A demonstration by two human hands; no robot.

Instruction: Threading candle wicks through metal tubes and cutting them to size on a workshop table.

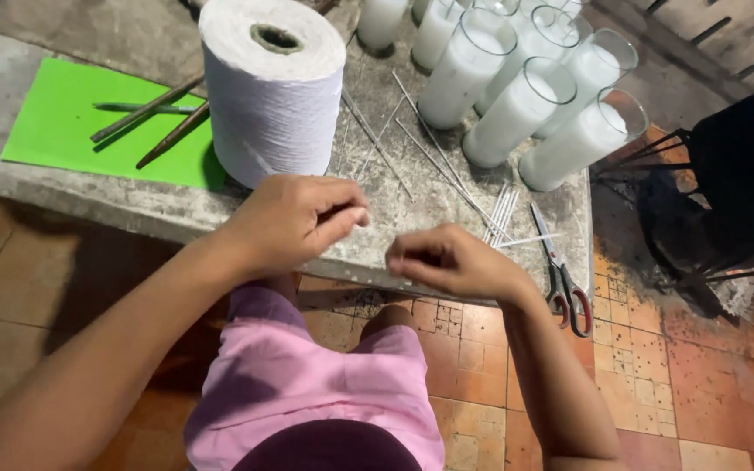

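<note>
Hands are working close together at the near edge of the concrete desk (71,187): the left hand (294,218) is pinching its fingers narrow around what looks like a thin white wick strand, and the right hand (451,259) is curling its fingers tight, seemingly on the other end, though the strand itself is too fine to see between them. Just behind the left hand a big spool of white string (272,87) is standing upright, and loose cut wicks (447,170) are lying scattered across the desk toward a cluster of glass candles (525,87) filled with white wax. Red-handled scissors (560,270) are lying right at the desk's edge, handles hanging past it beside the right wrist; a nudge from that forearm could, I judge, be sending them to the tiled floor (700,384). A green sheet (63,113) with thin sticks (154,118) on it is lying to the left. A sharp pull on the strand could be tipping the spool, and a sweep of the arm toward the crowded glasses could be knocking one over.
</note>
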